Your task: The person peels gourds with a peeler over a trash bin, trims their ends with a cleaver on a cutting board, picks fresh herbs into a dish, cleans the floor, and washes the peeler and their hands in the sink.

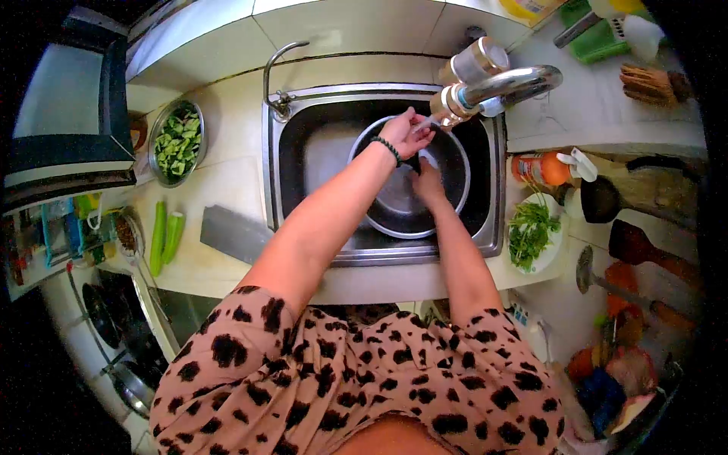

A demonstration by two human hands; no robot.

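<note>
My left hand (406,135), with a dark beaded bracelet on the wrist, is under the faucet (516,83) above a round metal basin (464,178). Its fingers are bent and slightly apart, and water runs onto them. My right hand (428,184) is lower, inside the basin's outline, with its fingers closed round something small that I cannot make out. A small dark patch shows between the two hands. The basin stands in the metal sink (307,163).
Left of the sink are a bowl of cut greens (178,144), two long green vegetables (159,239) and a cleaver (231,233). To the right are a plate of herbs (535,231), an orange spray bottle (542,168) and hanging utensils (637,243). A small curved tap (269,72) stands behind.
</note>
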